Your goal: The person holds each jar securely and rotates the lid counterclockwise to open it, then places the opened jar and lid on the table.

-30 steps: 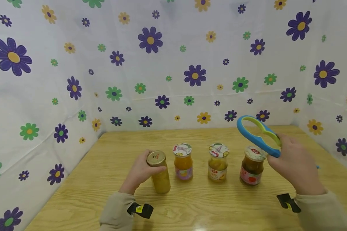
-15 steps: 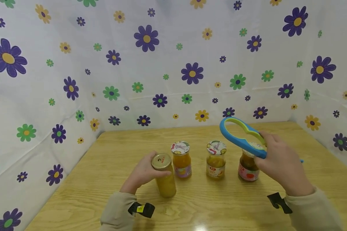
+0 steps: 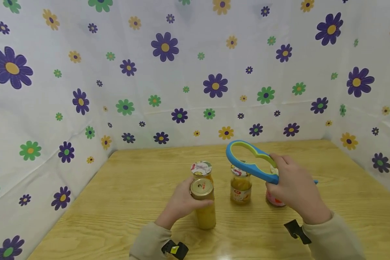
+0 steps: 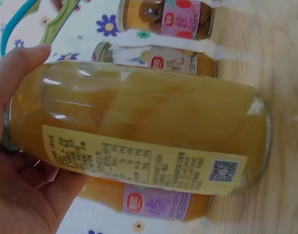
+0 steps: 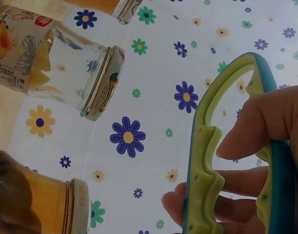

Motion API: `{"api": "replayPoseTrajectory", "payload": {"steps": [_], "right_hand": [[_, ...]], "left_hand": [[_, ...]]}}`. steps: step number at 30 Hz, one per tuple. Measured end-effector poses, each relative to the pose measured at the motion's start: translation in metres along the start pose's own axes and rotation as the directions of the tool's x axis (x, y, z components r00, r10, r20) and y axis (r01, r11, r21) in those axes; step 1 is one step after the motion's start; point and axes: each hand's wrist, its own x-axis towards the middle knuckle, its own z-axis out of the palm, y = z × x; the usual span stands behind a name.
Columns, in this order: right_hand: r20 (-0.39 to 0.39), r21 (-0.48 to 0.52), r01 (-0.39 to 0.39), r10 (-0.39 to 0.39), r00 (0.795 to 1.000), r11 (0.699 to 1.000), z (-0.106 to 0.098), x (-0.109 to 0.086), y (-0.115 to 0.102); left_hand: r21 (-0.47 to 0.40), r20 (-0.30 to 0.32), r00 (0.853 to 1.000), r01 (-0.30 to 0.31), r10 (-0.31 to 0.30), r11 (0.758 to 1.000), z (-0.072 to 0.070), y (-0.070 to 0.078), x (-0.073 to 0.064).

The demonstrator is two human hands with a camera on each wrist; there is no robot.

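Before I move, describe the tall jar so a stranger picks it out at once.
Over the wooden table, find the person's left hand. It grips the tall jar. Unlike the shorter jar behind, with its patterned white lid, this has a gold lid.

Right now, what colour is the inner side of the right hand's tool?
The tool's inner side is yellow-green, best seen in the right wrist view.

Shifted rightward in the left hand (image 3: 183, 199), a tall gold-lidded jar (image 3: 206, 215) now blocks most of the purple-labelled jar (image 3: 201, 168) in the head view, while the right hand (image 3: 294, 187), carrying a blue-and-green looped tool (image 3: 251, 169) leftward to overlap the peach-labelled jar (image 3: 240, 192), now obscures most of the pink-labelled jar (image 3: 274, 199).
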Motion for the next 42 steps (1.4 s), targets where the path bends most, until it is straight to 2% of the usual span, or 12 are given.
{"api": "replayPoseTrajectory", "payload": {"steps": [3,7,11,23,34,38,42], "right_hand": [[0.011,-0.01,0.003,-0.003,1.0,1.0,0.004,0.002,-0.007],[0.027,-0.005,0.008,-0.008,1.0,1.0,0.008,0.004,-0.018],[0.033,0.006,0.021,-0.021,0.999,1.0,0.011,0.004,-0.026],[0.065,0.022,0.057,-0.058,0.996,0.998,0.016,0.002,-0.033],[0.072,0.014,0.161,-0.162,0.984,0.987,0.031,0.001,-0.041],[0.067,0.011,0.185,-0.186,0.98,0.983,0.035,-0.001,-0.045],[0.069,0.007,0.201,-0.201,0.977,0.979,0.039,-0.001,-0.047]], "left_hand": [[0.002,-0.012,1.0,-0.021,0.021,1.0,0.007,0.003,0.002],[0.012,-0.021,1.0,-0.019,0.019,1.0,0.012,-0.001,0.006],[-0.006,-0.02,1.0,-0.014,0.014,1.0,0.017,0.003,0.007],[-0.036,-0.004,1.0,0.014,-0.014,0.999,0.022,0.0,0.01],[-0.101,-0.07,0.996,-0.055,0.048,0.993,0.03,-0.005,0.005],[-0.12,-0.071,0.995,-0.077,0.069,0.99,0.031,-0.008,0.004],[-0.212,-0.03,0.996,-0.092,0.087,0.973,0.031,-0.01,0.004]]}}
